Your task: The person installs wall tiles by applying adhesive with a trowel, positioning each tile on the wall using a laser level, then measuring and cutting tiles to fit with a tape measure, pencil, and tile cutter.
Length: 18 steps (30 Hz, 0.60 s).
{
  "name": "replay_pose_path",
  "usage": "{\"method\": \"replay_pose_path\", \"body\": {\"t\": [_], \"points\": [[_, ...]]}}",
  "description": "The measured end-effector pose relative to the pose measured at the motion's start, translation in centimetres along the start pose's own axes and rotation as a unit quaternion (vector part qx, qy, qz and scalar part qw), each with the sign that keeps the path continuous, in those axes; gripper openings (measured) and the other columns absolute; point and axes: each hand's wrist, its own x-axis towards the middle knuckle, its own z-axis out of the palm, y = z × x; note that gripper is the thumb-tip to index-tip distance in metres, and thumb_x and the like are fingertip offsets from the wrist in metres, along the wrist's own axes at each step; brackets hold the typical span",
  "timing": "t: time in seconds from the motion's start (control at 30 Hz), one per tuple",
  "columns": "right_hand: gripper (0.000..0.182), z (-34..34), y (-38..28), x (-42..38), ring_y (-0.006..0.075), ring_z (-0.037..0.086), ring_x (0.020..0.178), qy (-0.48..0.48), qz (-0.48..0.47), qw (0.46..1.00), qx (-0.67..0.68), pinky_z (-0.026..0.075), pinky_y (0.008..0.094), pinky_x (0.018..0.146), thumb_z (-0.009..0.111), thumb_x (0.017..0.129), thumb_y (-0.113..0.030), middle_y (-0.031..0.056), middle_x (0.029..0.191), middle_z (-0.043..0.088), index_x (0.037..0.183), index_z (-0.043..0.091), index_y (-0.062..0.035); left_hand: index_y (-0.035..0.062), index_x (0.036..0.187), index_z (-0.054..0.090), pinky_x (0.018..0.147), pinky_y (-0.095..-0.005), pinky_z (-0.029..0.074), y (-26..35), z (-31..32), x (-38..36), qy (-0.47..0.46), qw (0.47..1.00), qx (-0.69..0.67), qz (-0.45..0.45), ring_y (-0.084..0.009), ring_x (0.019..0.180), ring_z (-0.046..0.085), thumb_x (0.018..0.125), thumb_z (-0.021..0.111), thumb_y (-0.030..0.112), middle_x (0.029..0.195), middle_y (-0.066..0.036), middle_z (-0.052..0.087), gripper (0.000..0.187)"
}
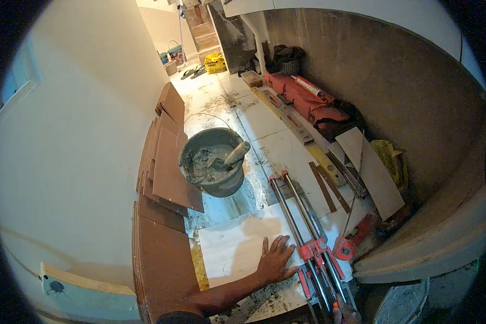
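My left hand (275, 260) lies with fingers spread on a large white tile (227, 245), close to the rails of a red manual tile cutter (313, 249). The tile reaches under the cutter's twin metal rails. At the bottom edge of the view, my right hand (348, 314) is closed around the cutter's handle, with an orange part showing beside the fingers. Beyond the tile stands a dark bucket (221, 188) of wet grey mortar, a trowel (235, 155) resting in it with its handle over the rim. A red tape measure (344, 249) sits right of the cutter.
Brown tiles (170, 259) lean stacked along the left wall. On the right lie a yellow spirit level (329, 166), a red bag (308, 97), a sealant tube (308, 85), narrow brown strips (323, 186) and a pale tile piece (370, 173). Farther back are sandals (193, 72) and a yellow sack (215, 63).
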Motion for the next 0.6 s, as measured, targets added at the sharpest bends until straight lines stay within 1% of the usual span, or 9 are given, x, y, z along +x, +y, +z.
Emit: {"method": "replay_pose_path", "body": {"t": [0.07, 0.17, 0.2, 0.23, 0.33, 0.43, 0.5, 0.53, 0.6], "points": [[0.038, -2.7, -1.7, 1.5, 0.0356, 0.062, 0.103, -0.015, 0.092, 0.965, 0.247, 0.051, 0.0403, 0.084, 0.048, 0.096, -0.026, 0.0183, 0.118, 0.062, 0.128, 0.056, -0.0062, 0.0060, 0.126, 0.051, 0.104, -0.0692, 0.015, 0.0, -0.1, 0.0, -0.008, 1.000, -0.001, -0.004, -0.0359, 0.134, 0.029, 0.076, 0.065, 0.051, 0.139, -0.019, 0.036, 0.068], [0.041, -5.0, -3.2, 2.2, 0.0324, 0.063, 0.103, -0.037, 0.123, 0.966, 0.223, 0.051, 0.0388, 0.083, 0.046, 0.097, -0.027, 0.0189, 0.115, 0.064, 0.132, 0.053, -0.0084, 0.0062, 0.127, 0.051, 0.105, -0.0688, 0.014, -0.3, 0.4, -0.1, -0.014, 1.000, -0.004, -0.007, -0.0372, 0.134, 0.029, 0.076, 0.066, 0.050, 0.140, -0.020, 0.036, 0.069], [0.042, -6.1, -3.8, 3.0, 0.0313, 0.062, 0.107, -0.072, 0.144, 0.955, 0.250, 0.051, 0.0388, 0.084, 0.048, 0.096, -0.032, 0.0200, 0.116, 0.063, 0.133, 0.053, -0.0114, 0.0062, 0.127, 0.051, 0.105, -0.0684, 0.014, -0.3, 0.5, -0.1, -0.005, 1.000, -0.001, -0.005, -0.0379, 0.134, 0.029, 0.075, 0.067, 0.049, 0.139, -0.021, 0.036, 0.069], [0.041, -7.4, -5.0, 3.1, 0.0400, 0.065, 0.084, -0.001, 0.096, 0.972, 0.215, 0.052, 0.0450, 0.073, 0.051, 0.092, -0.014, 0.0238, 0.094, 0.065, 0.131, 0.051, -0.0053, 0.0060, 0.126, 0.052, 0.106, -0.0674, 0.013, -0.3, 0.6, -0.1, -0.003, 1.000, -0.011, -0.007, -0.0390, 0.134, 0.029, 0.075, 0.067, 0.048, 0.139, -0.022, 0.036, 0.068], [0.041, -7.8, -5.1, 3.5, 0.0396, 0.065, 0.083, -0.034, 0.111, 0.974, 0.194, 0.052, 0.0445, 0.073, 0.052, 0.091, -0.014, 0.0232, 0.093, 0.065, 0.132, 0.051, -0.0051, 0.0057, 0.125, 0.053, 0.106, -0.0668, 0.014, -0.3, 0.6, -0.4, -0.006, 1.000, -0.023, -0.002, -0.0394, 0.133, 0.030, 0.075, 0.067, 0.048, 0.138, -0.022, 0.037, 0.067], [0.043, -7.9, -5.1, 3.9, 0.0386, 0.065, 0.087, -0.040, 0.108, 0.975, 0.193, 0.053, 0.0465, 0.076, 0.049, 0.092, -0.019, 0.0231, 0.100, 0.066, 0.134, 0.048, -0.0064, 0.0044, 0.124, 0.053, 0.106, -0.0666, 0.015, -0.2, 0.3, 0.0, 0.001, 1.000, -0.024, 0.002, -0.0395, 0.132, 0.031, 0.074, 0.068, 0.048, 0.136, -0.022, 0.038, 0.068], [0.044, -7.9, -5.1, 3.8, 0.0379, 0.066, 0.085, -0.041, 0.104, 0.975, 0.192, 0.053, 0.0464, 0.074, 0.050, 0.092, -0.017, 0.0220, 0.098, 0.067, 0.135, 0.048, -0.0066, 0.0030, 0.123, 0.053, 0.106, -0.0658, 0.016, -0.3, 0.2, 0.0, 0.017, 1.000, -0.021, 0.006, -0.0392, 0.131, 0.032, 0.072, 0.069, 0.048, 0.135, -0.022, 0.039, 0.069], [0.043, -8.1, -5.3, 3.9, 0.0378, 0.066, 0.084, -0.052, 0.129, 0.970, 0.200, 0.053, 0.0436, 0.074, 0.052, 0.091, -0.011, 0.0212, 0.095, 0.066, 0.134, 0.050, -0.0101, 0.0023, 0.122, 0.054, 0.106, -0.0651, 0.016, -0.3, 0.4, -0.1, 0.029, 0.999, -0.023, 0.008, -0.0389, 0.131, 0.032, 0.072, 0.070, 0.048, 0.135, -0.022, 0.039, 0.070], [0.043, -8.5, -5.4, 4.0, 0.0376, 0.066, 0.085, -0.044, 0.125, 0.973, 0.190, 0.053, 0.0432, 0.074, 0.052, 0.090, -0.010, 0.0210, 0.096, 0.066, 0.134, 0.050, -0.0107, 0.0025, 0.122, 0.053, 0.106, -0.0650, 0.016, -0.1, 0.2, 0.0, 0.022, 0.999, -0.026, 0.003, -0.0387, 0.131, 0.032, 0.072, 0.070, 0.048, 0.135, -0.022, 0.039, 0.069]]}}
